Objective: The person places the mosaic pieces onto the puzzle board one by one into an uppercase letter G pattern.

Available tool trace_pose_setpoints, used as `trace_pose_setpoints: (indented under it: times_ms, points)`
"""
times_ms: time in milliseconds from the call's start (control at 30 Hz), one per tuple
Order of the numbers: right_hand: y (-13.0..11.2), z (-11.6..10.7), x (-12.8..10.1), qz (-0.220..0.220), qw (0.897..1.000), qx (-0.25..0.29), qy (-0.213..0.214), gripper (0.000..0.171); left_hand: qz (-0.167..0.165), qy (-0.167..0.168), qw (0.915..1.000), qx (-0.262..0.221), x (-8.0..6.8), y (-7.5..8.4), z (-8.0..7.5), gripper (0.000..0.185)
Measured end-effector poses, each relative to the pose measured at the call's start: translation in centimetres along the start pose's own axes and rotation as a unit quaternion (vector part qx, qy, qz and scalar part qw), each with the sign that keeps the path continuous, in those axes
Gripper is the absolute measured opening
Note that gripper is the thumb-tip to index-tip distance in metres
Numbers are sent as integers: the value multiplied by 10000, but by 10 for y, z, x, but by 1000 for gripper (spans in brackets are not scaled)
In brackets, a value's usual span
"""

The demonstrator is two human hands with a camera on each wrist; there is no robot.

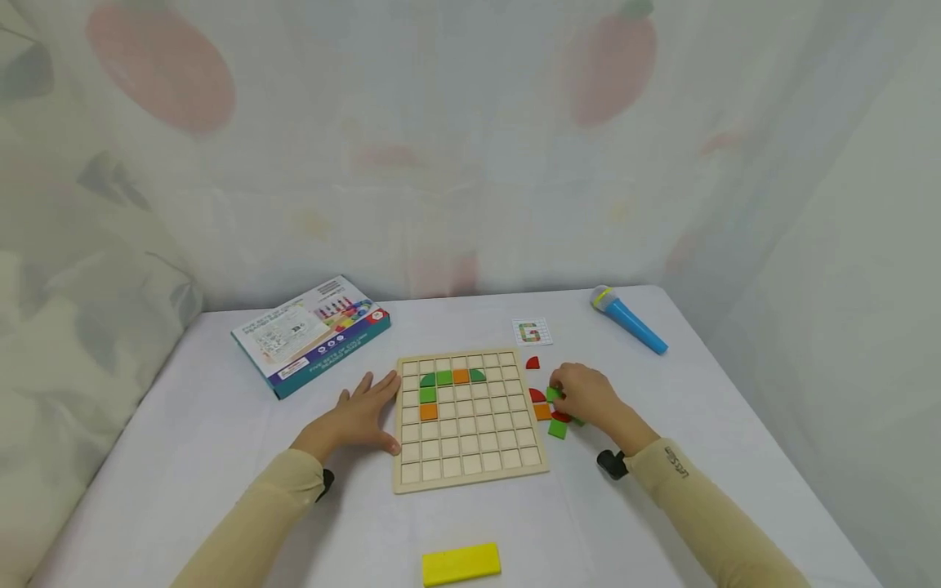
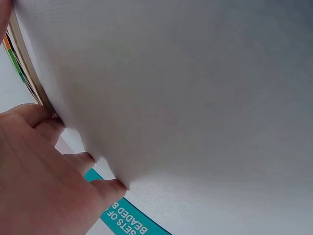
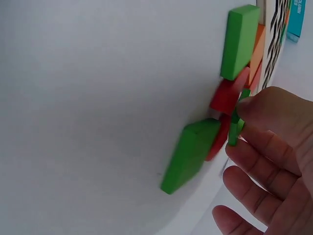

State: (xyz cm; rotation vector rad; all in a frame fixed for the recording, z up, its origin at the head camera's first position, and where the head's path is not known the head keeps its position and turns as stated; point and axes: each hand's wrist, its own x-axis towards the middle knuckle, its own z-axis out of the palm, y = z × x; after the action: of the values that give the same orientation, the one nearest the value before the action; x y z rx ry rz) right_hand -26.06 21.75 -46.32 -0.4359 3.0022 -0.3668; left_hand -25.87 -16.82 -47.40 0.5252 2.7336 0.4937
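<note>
A wooden grid board point(image 1: 470, 465) lies on the white table, with green and orange tiles point(image 1: 444, 378) set in its upper left cells. My left hand point(image 1: 360, 416) rests flat on the table against the board's left edge, fingers straight point(image 2: 83, 159). My right hand point(image 1: 584, 396) is over a heap of loose tiles right of the board and pinches a small green tile point(image 3: 235, 126) between thumb and forefinger. Red point(image 3: 225, 95), orange point(image 1: 542, 412) and green tiles point(image 3: 188, 154) lie beneath it.
A boxed game set point(image 1: 312, 333) lies at the back left, a small card with a G pattern point(image 1: 531, 331) behind the board, a blue toy microphone point(image 1: 628, 320) at the back right, and a yellow block point(image 1: 461, 563) near the front edge.
</note>
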Motion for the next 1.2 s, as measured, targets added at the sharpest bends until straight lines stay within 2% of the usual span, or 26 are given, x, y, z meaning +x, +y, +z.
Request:
trace_pose_setpoints:
  times_ms: [100,200,400,500,733,967,1200]
  points:
    - [-4,-7,1,9,9999,-18,139,26,-9,-23,10000,-9,1,-1,1,124]
    - [-13,-14,3,-185,9991,-10,384,27,-63,-48,10000,8,2,-1,1,125]
    - [-49,-16,10,-1081,9903,33,872,26,-87,-40,9999,72,4,-1,0,125]
    - [-71,-13,16,-1494,9842,10,951,24,-85,-58,9999,62,4,-2,0,125]
    - [-122,4,29,-1882,9804,-84,575,24,-64,-107,9999,30,4,-2,1,125]
    - [-155,33,33,-2256,9710,-567,558,26,-29,-139,9999,80,5,-5,0,125]
    - [-171,39,24,-2084,9738,-880,212,17,-45,-174,9998,57,6,-5,0,126]
